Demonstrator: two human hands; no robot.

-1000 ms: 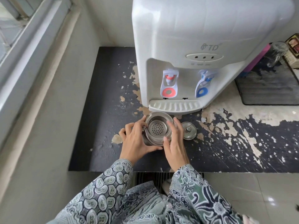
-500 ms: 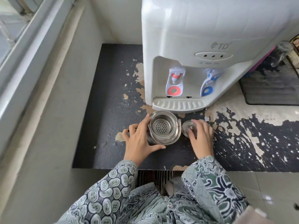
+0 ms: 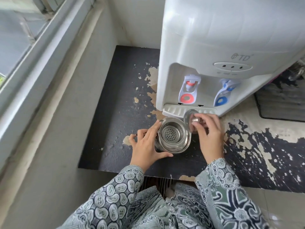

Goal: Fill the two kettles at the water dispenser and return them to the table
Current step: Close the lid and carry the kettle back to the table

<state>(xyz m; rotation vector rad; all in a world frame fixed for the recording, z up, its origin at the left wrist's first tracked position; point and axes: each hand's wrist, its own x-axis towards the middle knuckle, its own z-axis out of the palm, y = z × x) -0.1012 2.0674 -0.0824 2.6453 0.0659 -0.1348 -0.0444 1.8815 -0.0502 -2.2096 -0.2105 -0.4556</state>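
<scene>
A small steel kettle stands open on the worn black mat, just in front of the white water dispenser. A perforated strainer shows inside its mouth. My left hand cups the kettle's left side, thumb against its front wall. My right hand holds the round steel lid by its knob, tilted and lifted just right of the kettle's rim. The red tap and blue tap sit above the drip tray. No second kettle is in view.
A wall and window ledge run along the left. A dark ribbed mat lies to the dispenser's right. Pale tiled floor shows at the lower right. My patterned sleeves fill the bottom of the view.
My right hand left the kettle's rim, reached the lid lying on the mat, gripped its knob and raised it beside the kettle. The left hand stayed on the kettle.
</scene>
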